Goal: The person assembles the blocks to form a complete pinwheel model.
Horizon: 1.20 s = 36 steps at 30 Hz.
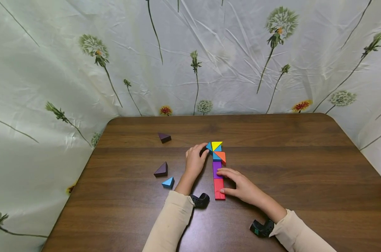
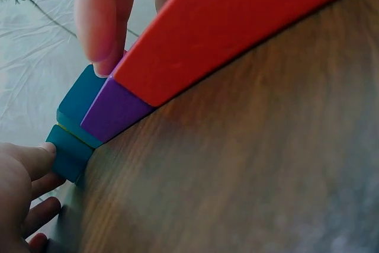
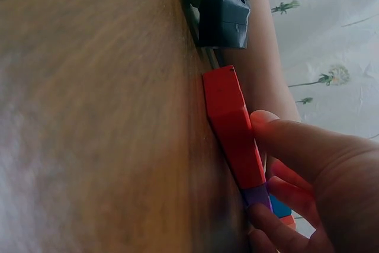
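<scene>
My left hand [image 1: 195,161] pinches a blue triangular block [image 1: 209,146] between thumb and fingers, at the left side of a pinwheel-like group. That group has a yellow triangular block [image 1: 216,145], an orange one [image 1: 221,156] and more blue pieces [image 1: 216,157]. Below it, end to end, lie a purple rectangular block [image 1: 217,167] and a red rectangular block [image 1: 219,190]. With relaxed fingers, my right hand [image 1: 242,186] rests on this column: fingertips on the purple block, thumb [image 3: 265,118] on the red one. In the left wrist view, the red block [image 2: 237,28] partly hides the right hand.
Left of my left arm lie two dark purple triangular blocks, one far back [image 1: 164,137] and one nearer [image 1: 161,169], plus a light blue triangular block [image 1: 168,182]. The brown wooden table [image 1: 288,157] meets a flower-printed curtain [image 1: 234,70] at its back edge.
</scene>
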Motion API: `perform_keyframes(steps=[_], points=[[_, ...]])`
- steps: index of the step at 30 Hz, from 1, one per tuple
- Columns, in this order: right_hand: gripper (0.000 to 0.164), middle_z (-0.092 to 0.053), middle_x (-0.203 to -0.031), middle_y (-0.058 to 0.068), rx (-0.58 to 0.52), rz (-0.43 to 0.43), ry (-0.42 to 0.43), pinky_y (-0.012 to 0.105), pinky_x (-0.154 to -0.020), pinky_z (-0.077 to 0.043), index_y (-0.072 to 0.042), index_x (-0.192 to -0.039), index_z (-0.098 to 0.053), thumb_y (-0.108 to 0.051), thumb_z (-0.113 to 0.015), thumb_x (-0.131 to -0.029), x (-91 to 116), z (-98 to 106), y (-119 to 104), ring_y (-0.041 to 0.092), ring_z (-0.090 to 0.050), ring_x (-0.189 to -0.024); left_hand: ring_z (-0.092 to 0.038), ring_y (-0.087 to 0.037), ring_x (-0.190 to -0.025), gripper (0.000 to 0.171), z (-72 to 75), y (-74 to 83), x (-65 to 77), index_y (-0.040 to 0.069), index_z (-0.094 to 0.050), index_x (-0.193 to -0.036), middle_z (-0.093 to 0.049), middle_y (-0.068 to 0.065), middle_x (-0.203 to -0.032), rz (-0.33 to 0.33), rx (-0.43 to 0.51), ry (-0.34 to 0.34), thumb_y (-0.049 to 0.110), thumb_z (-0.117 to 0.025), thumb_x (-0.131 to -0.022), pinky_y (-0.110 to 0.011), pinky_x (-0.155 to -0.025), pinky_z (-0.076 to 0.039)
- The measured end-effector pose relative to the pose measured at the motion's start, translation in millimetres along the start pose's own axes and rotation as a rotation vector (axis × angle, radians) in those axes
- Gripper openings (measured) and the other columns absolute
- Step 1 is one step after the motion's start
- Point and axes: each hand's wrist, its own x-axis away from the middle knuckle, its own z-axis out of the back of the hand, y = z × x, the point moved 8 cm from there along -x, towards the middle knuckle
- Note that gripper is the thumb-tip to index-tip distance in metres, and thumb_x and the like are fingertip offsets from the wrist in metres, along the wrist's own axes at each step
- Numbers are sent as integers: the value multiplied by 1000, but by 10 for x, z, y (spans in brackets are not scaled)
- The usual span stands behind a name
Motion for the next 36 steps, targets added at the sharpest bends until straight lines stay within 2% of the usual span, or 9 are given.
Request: perform_keyframes(steps=[27,31,36], points=[[56,-44,-132,10,-4,-7,-4,47,-96,-32,-8,-127,-49,-30,-69,-79,-1,-3,7,27,-37,-122,-51,-25,-103,34,-25,26,4,14,-58,-121,-61,-3,-111,16,-32,-60,22,-59,-88,-44,-94,-29],[55,-44,-131,10,-5,0,1,47,-96,-32,-8,-127,-49,-28,-69,-79,-1,-3,4,27,-38,-122,-49,-28,-106,37,52,49,-12,10,-56,-122,-57,-7,-115,-3,-6,-18,20,-61,-87,-45,-93,-33],[55,-45,-131,10,-4,3,8,47,-97,-32,-8,-126,-50,-27,-69,-79,2,5,-2,27,-38,-121,-45,-30,-110,40,251,112,-74,6,-55,-122,-52,-11,-119,-40,19,79,17,-64,-84,-42,-93,-37]])
